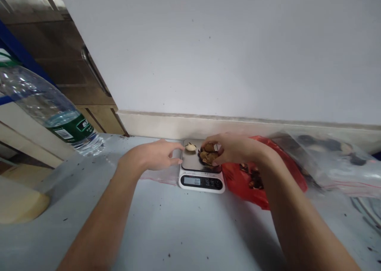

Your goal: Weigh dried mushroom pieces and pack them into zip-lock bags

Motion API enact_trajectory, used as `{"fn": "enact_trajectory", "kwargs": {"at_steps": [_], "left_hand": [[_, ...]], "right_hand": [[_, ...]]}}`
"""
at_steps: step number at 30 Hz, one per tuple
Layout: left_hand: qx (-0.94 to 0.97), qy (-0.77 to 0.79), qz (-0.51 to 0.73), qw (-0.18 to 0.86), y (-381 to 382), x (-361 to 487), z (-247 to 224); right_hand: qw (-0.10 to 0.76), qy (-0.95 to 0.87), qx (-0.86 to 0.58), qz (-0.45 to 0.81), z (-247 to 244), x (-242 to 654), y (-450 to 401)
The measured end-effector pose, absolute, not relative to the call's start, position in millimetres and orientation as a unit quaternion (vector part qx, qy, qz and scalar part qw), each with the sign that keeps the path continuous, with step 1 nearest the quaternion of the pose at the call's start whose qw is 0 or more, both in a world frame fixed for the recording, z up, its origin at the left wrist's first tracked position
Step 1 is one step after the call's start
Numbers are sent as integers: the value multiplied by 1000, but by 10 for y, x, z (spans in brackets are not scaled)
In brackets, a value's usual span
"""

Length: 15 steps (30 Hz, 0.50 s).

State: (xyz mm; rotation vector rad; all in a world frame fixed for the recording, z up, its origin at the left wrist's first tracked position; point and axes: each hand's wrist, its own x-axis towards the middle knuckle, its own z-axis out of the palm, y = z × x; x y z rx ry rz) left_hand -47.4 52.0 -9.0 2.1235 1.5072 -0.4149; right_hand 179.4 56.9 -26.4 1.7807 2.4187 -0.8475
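A white digital kitchen scale (202, 185) with a metal plate lies on the table, its display reading 0.0. My right hand (230, 148) curves over the plate, thumb and fingers around a clump of brown, dried, wrinkled pieces (208, 156). Whether the clump rests on the plate or hangs just above it, I cannot tell. A small pale oval piece (190, 147) with a dark edge is at the plate's left side. My left hand (157, 155) is beside the scale's left edge, thumb and fingers apart, holding nothing.
Right of the scale lies a red plastic bag (238, 183) with dark brown pieces, partly behind my right forearm. Beyond it is a clear zip bag (330, 159) of dark and pale pieces. A water bottle (68, 124) stands at left; a white wall (223, 56) rises behind.
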Motion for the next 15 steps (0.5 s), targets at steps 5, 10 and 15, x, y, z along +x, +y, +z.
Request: {"fn": "enact_trajectory", "kwargs": {"at_steps": [5,10,15], "left_hand": [[797,534,-155,234,552,-483,-146],[787,544,-157,245,542,-485,-115],[778,563,-136,244,558,-541,-102]], "right_hand": [[-28,786,552,-276,-315,1793,609],[-54,789,541,-286,-302,1790,611],[-55,789,533,-300,-249,1891,588]]}}
